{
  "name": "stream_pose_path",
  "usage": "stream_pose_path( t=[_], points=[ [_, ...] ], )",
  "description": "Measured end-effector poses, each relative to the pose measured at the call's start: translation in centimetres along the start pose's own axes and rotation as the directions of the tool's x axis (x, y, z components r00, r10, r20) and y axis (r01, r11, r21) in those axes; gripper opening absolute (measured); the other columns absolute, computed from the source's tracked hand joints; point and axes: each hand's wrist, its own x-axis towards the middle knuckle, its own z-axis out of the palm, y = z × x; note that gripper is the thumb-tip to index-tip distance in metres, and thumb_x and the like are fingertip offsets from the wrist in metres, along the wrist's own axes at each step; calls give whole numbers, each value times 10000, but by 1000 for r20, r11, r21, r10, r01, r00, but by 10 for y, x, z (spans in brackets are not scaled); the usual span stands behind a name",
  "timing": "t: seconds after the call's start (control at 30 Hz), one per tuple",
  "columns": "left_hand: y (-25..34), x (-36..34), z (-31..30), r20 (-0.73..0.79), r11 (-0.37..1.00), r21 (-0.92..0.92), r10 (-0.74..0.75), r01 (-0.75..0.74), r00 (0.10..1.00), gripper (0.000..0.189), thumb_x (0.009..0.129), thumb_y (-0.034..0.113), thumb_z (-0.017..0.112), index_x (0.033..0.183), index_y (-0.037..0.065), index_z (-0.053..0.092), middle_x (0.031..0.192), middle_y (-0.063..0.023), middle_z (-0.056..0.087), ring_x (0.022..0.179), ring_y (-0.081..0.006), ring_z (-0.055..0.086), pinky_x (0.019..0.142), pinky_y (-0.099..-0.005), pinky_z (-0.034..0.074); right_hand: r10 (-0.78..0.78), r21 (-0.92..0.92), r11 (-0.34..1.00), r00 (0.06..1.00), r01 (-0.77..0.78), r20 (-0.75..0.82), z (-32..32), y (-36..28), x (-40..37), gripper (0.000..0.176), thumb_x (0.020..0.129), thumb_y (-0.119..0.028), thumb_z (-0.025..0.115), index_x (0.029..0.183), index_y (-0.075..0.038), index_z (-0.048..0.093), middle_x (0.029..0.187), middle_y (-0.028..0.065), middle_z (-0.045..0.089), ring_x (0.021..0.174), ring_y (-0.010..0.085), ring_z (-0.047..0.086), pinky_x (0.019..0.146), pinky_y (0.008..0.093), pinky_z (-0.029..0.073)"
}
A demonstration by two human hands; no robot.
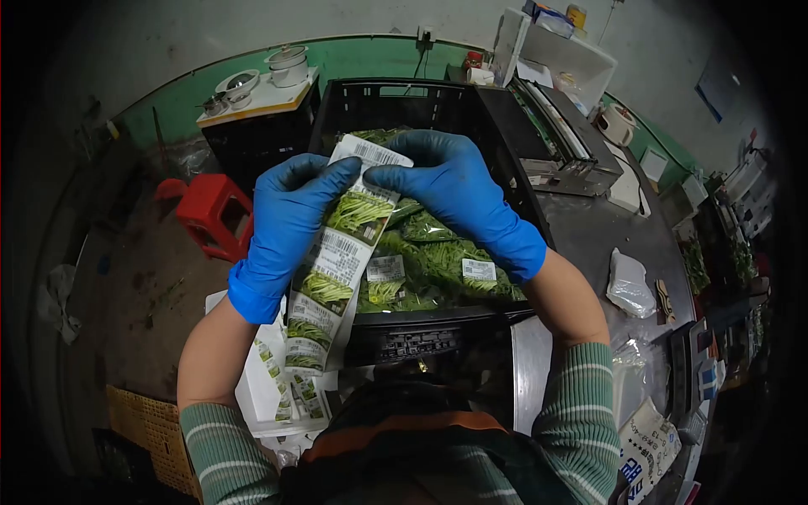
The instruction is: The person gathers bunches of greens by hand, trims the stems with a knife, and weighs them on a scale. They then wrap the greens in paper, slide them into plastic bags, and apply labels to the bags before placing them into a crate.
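Steel counter flanks a crate of bagged greens; above it, left hand and right hand pinch the label strip at its top, fingers closed. It looks thin, floppy, probably tearable, so grip the edges.

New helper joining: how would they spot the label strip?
Find the black crate of bagged greens at centre. Over its left edge, the left hand and right hand pinch the label strip. Unlike the bags' single stickers, it hangs in a chain.
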Motion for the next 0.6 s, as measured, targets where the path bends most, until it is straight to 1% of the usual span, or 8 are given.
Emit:
stream_pose_path(
  t=[0.03,0.13,0.2,0.27,0.33,0.43,0.53,0.6],
  points=[
    [-1,4,6,42,999,1,32,-32,999,231,727,110,654,901,-20,576,788,-42,598,671,-72,552,619,-194,456,169,103,980,986,-169,6,-4,5,0,300,724,-168,648,964,-4,573,828,111,617,720,143,582,635,259,469],
    [-9,5,28,208,981,-169,-63,99,976,258,733,137,651,928,-12,573,827,-56,606,707,-81,560,640,-220,459,52,170,985,992,-31,-118,-10,23,4,285,733,-164,644,929,36,588,800,113,619,707,119,566,632,235,463],
    [-16,-7,34,290,983,152,-148,107,946,297,733,144,651,953,-34,564,852,-80,608,729,-95,564,670,-234,459,23,222,974,965,37,-260,-18,45,17,243,734,-138,639,900,36,600,784,102,619,687,116,559,623,234,458],
    [-8,-16,28,322,950,165,-306,265,896,342,725,154,651,980,-52,553,859,-93,608,741,-106,565,696,-240,452,195,307,948,917,-85,-348,-51,82,45,242,737,-156,632,900,21,605,788,93,621,666,119,553,610,242,454],
    [-8,-22,3,306,897,285,-420,339,855,348,717,165,653,978,-45,560,866,-102,610,760,-114,569,701,-243,450,203,64,979,892,-194,-404,-87,120,61,246,736,-170,624,886,24,606,756,109,620,652,123,552,597,249,450],
    [-18,-42,-35,124,871,258,-459,418,880,372,713,167,661,1000,-39,547,895,-106,604,779,-135,580,710,-252,456,456,-493,789,887,-366,72,-110,177,53,267,722,-235,617,867,-10,619,730,129,620,645,211,580,609,314,458],
    [-14,-54,-49,72,876,122,-477,467,876,425,703,167,674,1041,-39,519,928,-111,594,804,-146,579,728,-253,457,631,-885,466,705,-10,325,-82,232,26,370,666,-385,639,835,-56,630,813,125,622,722,303,593,645,374,462],
    [-15,-58,-54,58,876,120,-476,467,878,475,705,155,672,1091,-42,479,966,-115,580,846,-154,569,753,-251,452,580,-935,354,786,-9,212,-76,268,32,430,640,-422,647,866,-57,622,850,130,615,762,298,592,652,375,464]
  ],
)
